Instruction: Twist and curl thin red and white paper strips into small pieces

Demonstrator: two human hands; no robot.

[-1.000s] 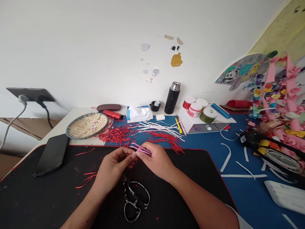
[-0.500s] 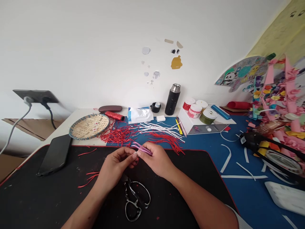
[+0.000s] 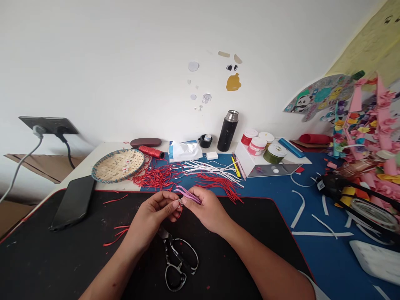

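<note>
My left hand is closed, its thumb and forefinger pinching a small knotted piece of red and white cord. A bit of red cord hangs in a curve below the fingertips. My right hand is wrapped around purple tweezers, whose tips point up and left. Its thumb tip meets the white part of the knot, so both hands touch at the piece. Exactly how the cords cross is too small to make out. Scissors with black-and-white handles lie on the black mat below my hands.
Heaps of red cords and white cords lie behind my hands. A woven basket and a phone are at left. Farther back stand a black flask and lidded jars. White strips lie at right.
The fingertips have shifted very slightly around the knotted piece. The whole view has moved a little; both hands keep their hold.
</note>
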